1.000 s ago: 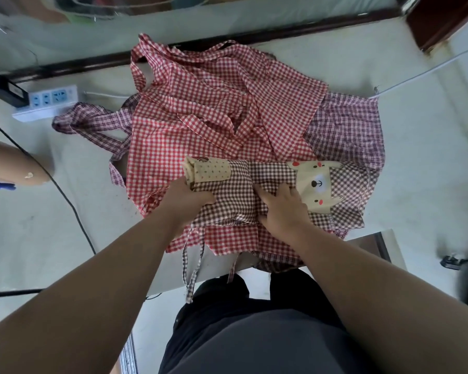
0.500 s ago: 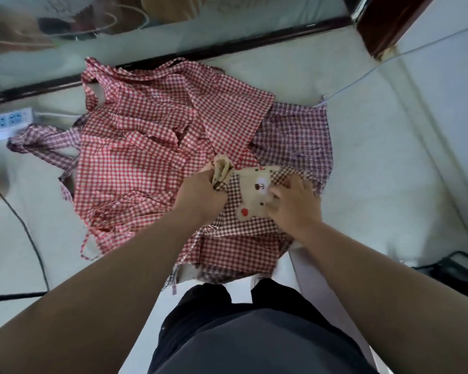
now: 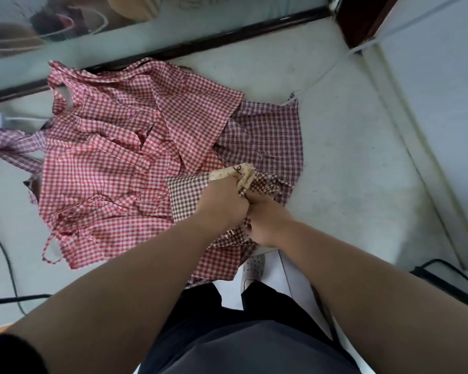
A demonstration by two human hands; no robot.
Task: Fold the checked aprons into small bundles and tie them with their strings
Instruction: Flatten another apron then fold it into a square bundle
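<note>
1. Fingers (image 3: 242,202) of the left hand (image 3: 222,201) are curled round the bunched brown checked apron (image 3: 185,197) at its cream dotted patch (image 3: 229,172). The right hand (image 3: 268,222) touches the left and pinches the same cloth on the nearer side.
2. We see a white surface (image 3: 349,157) bearing the pile. A dark frame strip (image 3: 227,41) runs along its far edge, a white cable (image 3: 324,71) crosses the far right, and a black cable (image 3: 3,247) lies at the left.
3. Compared with half a second earlier, the hands have closed together, and the bear-face patch that lay between them has gone from view.
4. The brown checked apron sits at the near right of the pile, on the red checked apron (image 3: 106,163) and just near of the purple checked apron (image 3: 265,136). We note a flat folded panel extending left of the left hand; the rest is crumpled under both hands.
</note>
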